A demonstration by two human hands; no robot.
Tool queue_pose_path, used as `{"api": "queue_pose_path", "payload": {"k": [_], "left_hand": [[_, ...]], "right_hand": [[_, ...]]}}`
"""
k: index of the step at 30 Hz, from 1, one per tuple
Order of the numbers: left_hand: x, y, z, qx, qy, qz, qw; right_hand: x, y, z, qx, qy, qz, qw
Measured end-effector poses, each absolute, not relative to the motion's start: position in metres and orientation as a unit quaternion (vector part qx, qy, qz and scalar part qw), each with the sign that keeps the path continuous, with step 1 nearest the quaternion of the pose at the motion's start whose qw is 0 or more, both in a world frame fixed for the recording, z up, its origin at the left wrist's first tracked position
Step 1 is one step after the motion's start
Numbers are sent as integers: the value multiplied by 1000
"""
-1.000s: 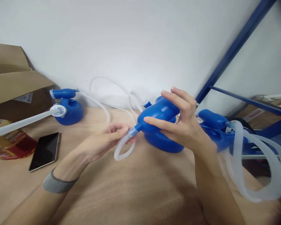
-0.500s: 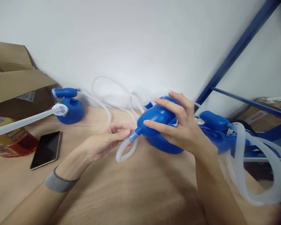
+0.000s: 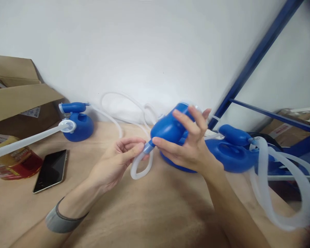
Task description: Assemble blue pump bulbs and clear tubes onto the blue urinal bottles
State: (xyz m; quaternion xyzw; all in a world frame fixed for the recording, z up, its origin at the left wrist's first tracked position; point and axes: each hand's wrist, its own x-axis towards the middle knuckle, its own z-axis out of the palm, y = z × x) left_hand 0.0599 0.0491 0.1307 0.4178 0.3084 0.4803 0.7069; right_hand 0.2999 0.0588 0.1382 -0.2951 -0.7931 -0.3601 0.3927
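My left hand (image 3: 119,160) pinches the end of a clear flexible tube (image 3: 134,170) between thumb and fingers, where it meets the narrow spout of a blue plastic cup (image 3: 165,130). The tube bends back in a loop below the fingers. Around the cup's right side is my right hand (image 3: 192,143), its thumb near the spout and its other fingers bent against or close to the upper body. Under the cup sits a rounded blue bottle (image 3: 179,166), mostly hidden by the cup and my right hand.
Another blue bottle (image 3: 79,128) with its cup and tubes stands left, beside an open cardboard box (image 3: 23,103). A phone (image 3: 51,170) and a red-yellow container (image 3: 18,162) lie nearby. On the right are another blue bottle (image 3: 229,155), coiled tubing (image 3: 265,186) and a blue metal frame (image 3: 260,55).
My right hand has shifted left and slightly down along the cup, with its fingers more bent and raised. The left hand keeps its pinch at the tube joint. The view has tilted slightly.
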Motion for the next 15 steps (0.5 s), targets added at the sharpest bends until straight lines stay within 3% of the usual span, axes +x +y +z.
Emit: {"api": "queue_pose_path", "payload": {"k": [3, 5, 8, 10, 15], "left_hand": [[61, 51, 130, 415, 298, 531, 676], [62, 53, 129, 420, 288, 555, 658], [66, 53, 126, 427, 284, 584, 629], [69, 52, 122, 439, 287, 595, 609], [74, 47, 113, 522, 292, 577, 556]], "right_hand": [[300, 63, 137, -302, -716, -297, 555], [294, 66, 133, -322, -681, -139, 643], [275, 65, 127, -335, -687, 242, 597], [260, 62, 123, -293, -665, 418, 545], [246, 57, 126, -271, -592, 516, 557]]}}
